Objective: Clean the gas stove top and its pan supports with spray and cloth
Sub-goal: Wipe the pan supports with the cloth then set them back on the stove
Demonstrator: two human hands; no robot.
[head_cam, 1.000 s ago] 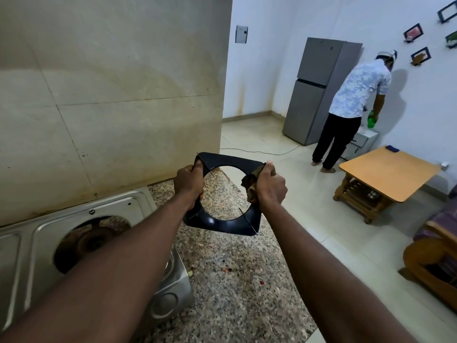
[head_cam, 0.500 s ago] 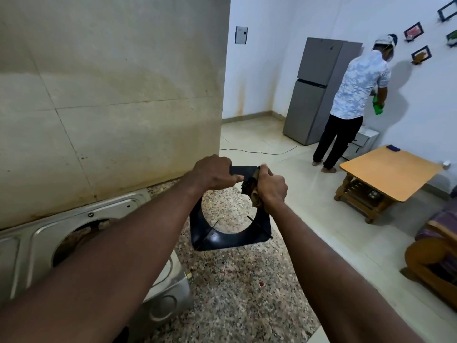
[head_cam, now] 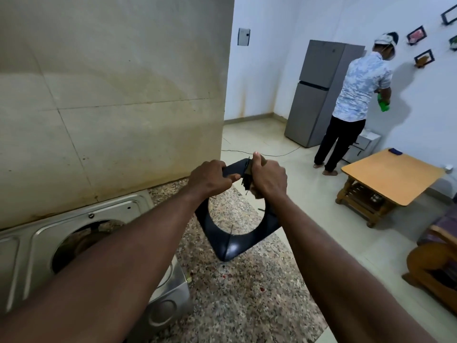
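Observation:
I hold a black square pan support (head_cam: 237, 240) with a round opening in the air above the granite counter (head_cam: 249, 293). My left hand (head_cam: 210, 179) grips its top edge. My right hand (head_cam: 268, 178), close beside the left, presses a brown cloth (head_cam: 248, 180) around the same edge. The steel gas stove (head_cam: 32, 248) sits at the lower left against the wall, its right burner well (head_cam: 81, 241) uncovered. My left forearm hides part of the stove. No spray bottle for this job is in sight.
A tiled wall (head_cam: 111, 95) rises behind the stove. The counter ends at the right, beyond it open floor. A person (head_cam: 351, 105) with a green bottle stands by a grey fridge (head_cam: 316, 92). A wooden table (head_cam: 390, 178) and a chair (head_cam: 435, 263) stand at the right.
The pan support has been turned in my hands, so it now hangs down from its top edge. My left hand shifted from its left side to the top, next to my right hand.

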